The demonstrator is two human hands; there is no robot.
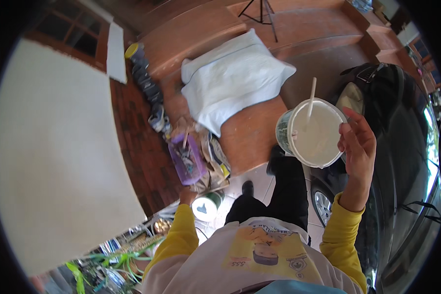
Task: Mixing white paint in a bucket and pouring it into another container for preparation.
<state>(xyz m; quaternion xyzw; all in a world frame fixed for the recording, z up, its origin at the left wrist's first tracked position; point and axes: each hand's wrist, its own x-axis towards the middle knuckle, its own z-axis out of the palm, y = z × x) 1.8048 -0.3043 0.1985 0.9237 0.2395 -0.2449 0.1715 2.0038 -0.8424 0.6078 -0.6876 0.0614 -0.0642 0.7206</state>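
Note:
In front of me on the right, my right hand (357, 142) is closed on the rim of a white plastic bucket (283, 128) with dark green print on its side. Pale, off-white liquid (321, 134) fills much of the bucket, and a light-coloured stick or handle (312, 93) leans out of it. My left hand (187, 195) is low on the left, beside the near end of a purple plastic tub (199, 158). Its fingers are hard to see, so what it holds, if anything, is unclear. Tools and a wooden handle (185, 140) lie in the tub.
Crumpled brown paper and sacks (215, 152) lie beside the tub. A white sheet (235, 73) covers something on the tiled step. A dark car (392, 161) stands close on my right. A whitish wall (63, 157), plants (117, 259) and a white-lidded bucket (204, 209) are on the left.

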